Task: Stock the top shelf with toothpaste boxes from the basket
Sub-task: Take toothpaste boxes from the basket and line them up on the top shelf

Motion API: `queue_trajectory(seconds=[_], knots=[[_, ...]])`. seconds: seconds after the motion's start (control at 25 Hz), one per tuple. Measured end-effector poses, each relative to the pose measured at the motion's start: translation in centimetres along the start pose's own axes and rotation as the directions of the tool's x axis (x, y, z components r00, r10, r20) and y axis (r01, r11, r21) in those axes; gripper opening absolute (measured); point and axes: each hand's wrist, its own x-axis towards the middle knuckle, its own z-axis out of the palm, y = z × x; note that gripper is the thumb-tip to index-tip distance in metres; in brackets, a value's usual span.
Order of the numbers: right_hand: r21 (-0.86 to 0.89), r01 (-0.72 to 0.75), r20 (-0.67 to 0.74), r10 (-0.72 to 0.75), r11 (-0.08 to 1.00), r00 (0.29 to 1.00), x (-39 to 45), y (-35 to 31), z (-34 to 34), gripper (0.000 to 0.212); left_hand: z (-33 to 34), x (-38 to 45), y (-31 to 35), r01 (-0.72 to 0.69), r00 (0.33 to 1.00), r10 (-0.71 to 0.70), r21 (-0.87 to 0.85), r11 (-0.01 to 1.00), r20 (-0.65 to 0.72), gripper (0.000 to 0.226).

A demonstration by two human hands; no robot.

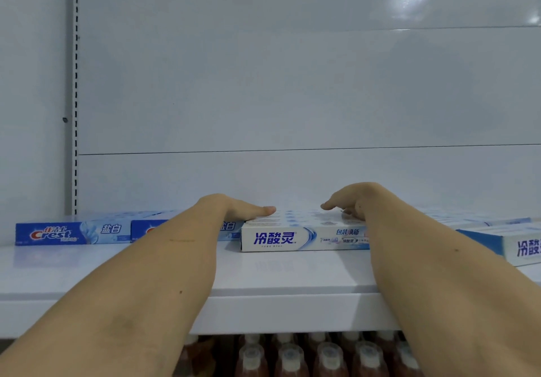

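Observation:
A white toothpaste box with blue lettering lies lengthwise on the white top shelf, in the middle. My left hand rests flat on its top at the left end. My right hand lies on its top toward the right end, fingers curled down over the far side. To the left, two blue Crest boxes lie end to end; my left forearm covers part of the second one. Another white box lies at the right edge. The basket is out of view.
The shelf's white back panel rises behind the boxes, with a slotted upright at the left. Below the shelf edge stand rows of brown bottles with pale caps.

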Motion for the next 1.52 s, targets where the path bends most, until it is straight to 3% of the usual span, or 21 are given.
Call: queue_trajectory(seconds=[0.12,0.28,0.4,0.48,0.52,0.6,0.68,0.76,0.88,1.0,1.2,1.28,1.36,1.44,1.52], knots=[[0.088,-0.024,0.018,0.023,0.996,1.0,0.2,0.6,-0.1,0.074,0.1,-0.3,0.2,-0.009,1.0,0.008,0.032,0.999,0.012,0.097],[0.166,-0.027,-0.026,0.031,0.986,0.999,-1.2,0.1,0.5,0.07,-0.1,-0.8,-0.3,-0.081,0.987,0.07,-0.07,0.994,-0.145,0.141],[0.171,0.03,-0.156,-0.003,0.985,0.988,-4.2,-0.8,0.1,0.053,-0.5,-4.6,1.1,-0.241,0.955,0.209,-0.143,0.96,-0.209,0.122],[0.102,0.035,-0.15,-0.02,0.994,0.989,-6.3,-0.8,-0.4,0.055,-0.7,-7.6,1.7,-0.291,0.952,0.269,-0.159,0.943,-0.149,0.105],[0.101,0.008,-0.124,0.004,0.995,0.992,-7.2,-0.3,-0.6,0.058,-0.5,-8.7,1.8,-0.28,0.956,0.261,-0.153,0.948,-0.134,0.108],[0.206,-0.022,-0.085,0.04,0.978,0.996,-8.7,0.7,-0.6,0.055,0.5,-10.6,1.9,-0.257,0.963,0.245,-0.113,0.96,-0.111,0.119],[0.293,0.047,-0.098,-0.019,0.955,0.995,-9.6,1.7,0.1,0.038,2.5,-11.8,2.2,-0.278,0.955,0.276,-0.01,0.96,-0.112,0.113],[0.366,0.084,-0.11,-0.047,0.927,0.993,-10.3,2.6,1.2,0.038,4.5,-12.3,2.4,-0.306,0.933,0.321,0.109,0.946,-0.161,0.105],[0.336,0.124,-0.147,-0.078,0.934,0.986,-11.0,3.2,2.3,0.042,6.1,-12.5,2.2,-0.324,0.894,0.348,0.131,0.937,-0.282,0.086],[0.239,0.159,-0.159,-0.123,0.958,0.98,-12.1,3.0,2.4,0.05,5.7,-12.5,2.1,-0.324,0.891,0.357,0.155,0.933,-0.282,0.076],[-0.105,0.177,-0.184,-0.194,0.979,0.964,-13.2,2.3,3.7,0.044,5.7,-12.0,2.0,-0.322,0.879,0.375,0.212,0.923,-0.295,0.079],[-0.228,0.252,-0.304,-0.315,0.94,0.899,-13.5,2.4,4.3,0.041,5.7,-12.0,1.8,-0.309,0.863,0.395,0.29,0.906,-0.315,0.083],[-0.243,0.357,-0.471,-0.431,0.902,0.77,-14.0,3.0,4.1,0.042,5.7,-12.5,1.9,-0.31,0.822,0.436,0.354,0.882,-0.367,0.089],[-0.262,0.466,-0.559,-0.527,0.845,0.64,-14.8,3.7,1.5,0.038,5.5,-13.4,2.9,-0.329,0.773,0.466,0.356,0.874,-0.43,0.091],[-0.259,0.5,-0.625,-0.538,0.826,0.566,-15.3,5.3,-2.8,0.033,5.6,-14.2,5.5,-0.378,0.749,0.474,0.289,0.879,-0.462,0.091]])
